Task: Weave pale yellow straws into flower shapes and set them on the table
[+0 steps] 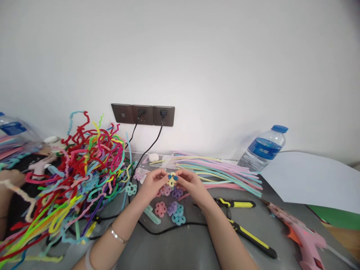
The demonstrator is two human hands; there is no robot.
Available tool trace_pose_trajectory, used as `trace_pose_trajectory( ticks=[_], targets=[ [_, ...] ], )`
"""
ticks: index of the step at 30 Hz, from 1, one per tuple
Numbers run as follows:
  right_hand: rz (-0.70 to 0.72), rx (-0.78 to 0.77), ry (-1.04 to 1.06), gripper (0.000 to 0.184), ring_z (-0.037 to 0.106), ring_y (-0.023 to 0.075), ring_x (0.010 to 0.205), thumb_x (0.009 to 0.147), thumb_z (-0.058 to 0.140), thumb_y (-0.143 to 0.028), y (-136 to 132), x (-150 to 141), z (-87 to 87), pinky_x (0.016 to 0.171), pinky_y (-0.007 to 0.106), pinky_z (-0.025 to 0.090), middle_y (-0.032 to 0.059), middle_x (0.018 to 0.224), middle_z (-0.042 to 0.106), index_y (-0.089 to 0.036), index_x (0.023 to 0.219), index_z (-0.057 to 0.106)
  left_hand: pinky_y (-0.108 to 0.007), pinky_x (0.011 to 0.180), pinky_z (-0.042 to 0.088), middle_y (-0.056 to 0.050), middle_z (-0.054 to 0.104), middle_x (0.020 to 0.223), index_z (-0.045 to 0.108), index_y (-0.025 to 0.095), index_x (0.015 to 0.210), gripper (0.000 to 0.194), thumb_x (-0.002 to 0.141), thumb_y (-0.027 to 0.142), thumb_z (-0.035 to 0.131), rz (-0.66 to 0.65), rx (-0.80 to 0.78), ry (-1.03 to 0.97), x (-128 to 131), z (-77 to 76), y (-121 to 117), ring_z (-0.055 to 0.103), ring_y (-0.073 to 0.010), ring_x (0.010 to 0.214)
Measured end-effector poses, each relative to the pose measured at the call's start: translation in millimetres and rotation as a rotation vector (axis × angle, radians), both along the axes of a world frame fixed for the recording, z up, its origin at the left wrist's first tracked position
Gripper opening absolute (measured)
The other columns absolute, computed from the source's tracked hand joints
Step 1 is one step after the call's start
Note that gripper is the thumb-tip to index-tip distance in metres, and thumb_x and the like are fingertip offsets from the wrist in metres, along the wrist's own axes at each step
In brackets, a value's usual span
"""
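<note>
Between my fingertips is a small yellow pipe-cleaner flower (171,182), pinched from both sides. My left hand (155,183) closes on its left edge, and my right hand (189,183) grips the right edge. Just below lie more looped flowers: a pink one (161,209), a purple one (172,208), a blue one (178,215) and a darker purple one (177,193). A teal flower (131,188) rests left of my left hand. A folded pale green pipe cleaner (152,215) lies under my left wrist.
A tangled heap of coloured pipe cleaners (84,176) fills the left. Straight pastel pipe cleaners (225,172) lie behind my right hand. Yellow-black pliers (244,232), a pink glue gun (303,236), a water bottle (264,148) and white paper (312,180) are on the right. A black cable (154,232) crosses the table. Another person's hand (11,183) shows at left.
</note>
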State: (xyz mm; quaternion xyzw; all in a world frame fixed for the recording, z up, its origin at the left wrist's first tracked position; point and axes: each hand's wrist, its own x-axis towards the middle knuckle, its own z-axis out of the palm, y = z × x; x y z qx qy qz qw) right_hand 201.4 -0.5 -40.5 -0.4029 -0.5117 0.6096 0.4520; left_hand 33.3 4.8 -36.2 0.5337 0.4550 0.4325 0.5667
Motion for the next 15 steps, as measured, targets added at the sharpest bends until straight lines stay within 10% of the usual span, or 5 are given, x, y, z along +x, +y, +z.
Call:
trace_pose_trajectory(
  ticks=[15],
  targets=[
    [-0.097,-0.071,0.142,0.036,0.054,0.0133,0.067,0.067,0.078,-0.048,5.1,-0.6,-11.3,0.06,0.024,0.045,0.0016,0.08,0.062,-0.02,0.084,0.063,-0.023,0.05,0.046,-0.002,0.066,0.07,0.068,0.017,0.082,0.029,0.064,0.038,0.076,0.076,-0.056,-0.102,0.7,3.1,1.2,0.06,-0.0147,0.059]
  ],
)
